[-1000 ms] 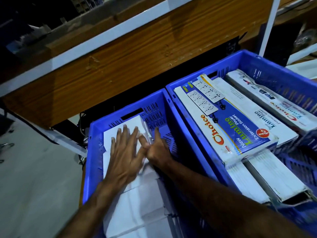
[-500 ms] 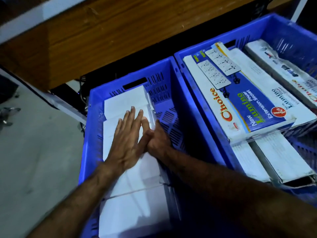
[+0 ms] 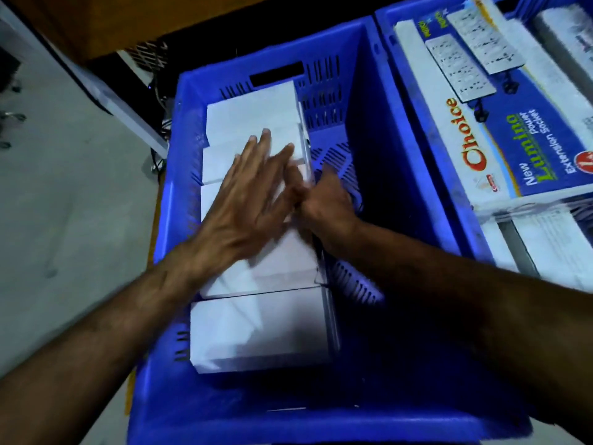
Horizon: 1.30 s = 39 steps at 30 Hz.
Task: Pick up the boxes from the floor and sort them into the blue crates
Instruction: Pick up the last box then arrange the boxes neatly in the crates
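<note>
Several plain white boxes lie in a row along the left side of a blue crate. My left hand rests flat, fingers spread, on top of the middle boxes. Just to its right, my right hand presses against the right edge of the same boxes, its fingers curled down beside them and partly hidden. A second blue crate stands to the right, holding long extension-socket boxes printed in blue and white.
Grey floor lies to the left of the crates. A wooden counter front with a white edge runs across the top left, with cables beneath it. The right half of the left crate shows its bare slotted bottom.
The view has tilted down and closer, so the crates sit higher and larger in frame. Both hands stay on the white boxes; the left hand has slid slightly and looks blurred.
</note>
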Available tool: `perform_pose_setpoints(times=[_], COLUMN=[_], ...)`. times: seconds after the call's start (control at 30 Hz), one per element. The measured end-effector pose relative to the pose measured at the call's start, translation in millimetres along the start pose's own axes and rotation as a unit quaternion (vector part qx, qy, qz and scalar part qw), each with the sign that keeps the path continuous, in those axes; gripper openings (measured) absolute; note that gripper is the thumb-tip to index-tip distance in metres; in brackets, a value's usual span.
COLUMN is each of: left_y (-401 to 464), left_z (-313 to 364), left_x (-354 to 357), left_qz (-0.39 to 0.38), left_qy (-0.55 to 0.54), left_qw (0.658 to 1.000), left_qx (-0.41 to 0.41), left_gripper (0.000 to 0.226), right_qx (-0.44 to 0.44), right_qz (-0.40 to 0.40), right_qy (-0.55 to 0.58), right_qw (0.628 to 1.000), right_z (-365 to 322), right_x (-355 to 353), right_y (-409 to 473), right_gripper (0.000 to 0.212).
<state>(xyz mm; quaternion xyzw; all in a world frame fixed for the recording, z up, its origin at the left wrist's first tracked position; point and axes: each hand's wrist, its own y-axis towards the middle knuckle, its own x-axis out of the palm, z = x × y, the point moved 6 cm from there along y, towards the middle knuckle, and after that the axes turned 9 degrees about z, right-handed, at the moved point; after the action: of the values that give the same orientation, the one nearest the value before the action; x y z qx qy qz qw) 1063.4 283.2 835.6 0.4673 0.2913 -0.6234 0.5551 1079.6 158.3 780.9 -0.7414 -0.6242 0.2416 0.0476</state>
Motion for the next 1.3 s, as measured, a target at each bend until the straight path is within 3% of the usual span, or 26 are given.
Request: perform_pose_setpoints(times=[0.07,0.13,0.27,0.4,0.63,0.7,0.8,0.87,0.93,1.07,1.17,1.3], left_y=[-17.4,-23.4,-15.6,-17.8,-50.2,-68.5,-79.4,-81.5,-81.0,-89.4,-104.6,-107.8], left_z=[-2.7,-9.1,-8.4,-4.9,7.2,3.0,-2.7,-5.0,-1.6,9.2,13.1,5.6], left_x=[7.3,17.1,22.6,22.0,-15.6,-8.5,0.0,0.4,-7.2,-22.8,-22.2,-20.1], left_qz=[-0.046,-0.079,-0.09,-0.115,-0.228,-0.213,-0.151,-0.183,-0.192,-0.139,-0.124,-0.124], left_qy=[0.026,0.052,0.068,0.052,0.029,0.061,0.106,0.093,0.086,0.07,0.05,0.024], left_qw=[0.998,0.995,0.994,0.992,0.973,0.973,0.975,0.972,0.971,0.981,0.984,0.986], left_qx=[0.027,0.024,0.006,-0.004,0.034,0.065,0.126,0.116,0.109,0.116,0.12,0.109], left_gripper=[0.077,0.083,0.096,0.108,0.136,0.127,0.116,0.14,0.151,0.133,0.112,0.094], right_qx=[-0.064,-0.065,-0.055,-0.058,0.051,0.065,0.082,0.08,0.067,0.061,0.097,0.121], right_qz=[-0.047,-0.071,-0.038,0.011,-0.045,-0.054,-0.103,-0.131,-0.143,-0.124,-0.177,-0.209], right_qy=[-0.023,-0.009,0.01,-0.006,0.01,0.023,0.034,0.017,-0.028,0.028,0.077,0.074], right_qw=[0.997,0.995,0.998,0.998,0.998,0.996,0.991,0.988,0.987,0.99,0.976,0.967], right_z=[9.3,20.4,27.1,29.7,39.6,50.8,73.1,78.5,78.9,81.8,93.3,102.1], right_x=[2.5,14.7,26.2,24.8,9.1,3.3,1.7,3.6,8.5,2.5,-3.3,13.7], right_y=[-23.1,-30.8,-28.9,-31.3,-35.3,-49.6,-77.5,-92.4,-96.4,-94.7,-107.8,-113.2], right_gripper=[0.088,0.102,0.091,0.098,0.109,0.127,0.133,0.135,0.132,0.119,0.111,0.143])
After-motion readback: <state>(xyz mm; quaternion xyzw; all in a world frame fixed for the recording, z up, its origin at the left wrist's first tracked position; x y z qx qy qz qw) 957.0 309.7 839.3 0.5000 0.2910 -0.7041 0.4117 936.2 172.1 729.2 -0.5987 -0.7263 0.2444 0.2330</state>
